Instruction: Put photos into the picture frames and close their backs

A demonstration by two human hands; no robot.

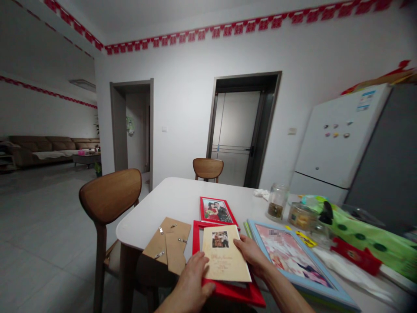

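A cream printed card (228,265) with a small photo near its top lies over the opening of a red picture frame (257,295). My left hand (193,278) has its curled fingers at the card's left edge, its thumb low over the frame. At the right edge, my right hand (252,254) grips the card between thumb and fingers. Just beyond is a smaller red frame (203,211) with a photo of two people. Two brown backing boards (174,243) with metal clips overlap to the left. The card hides much of the frame's inside.
To the right lies a large light-blue picture frame (325,282). Behind it stand a glass jar (276,204) and a food container (302,216), near a green bag (368,239) and a red box (355,256). Wooden chairs (112,195) stand by the white table (146,217).
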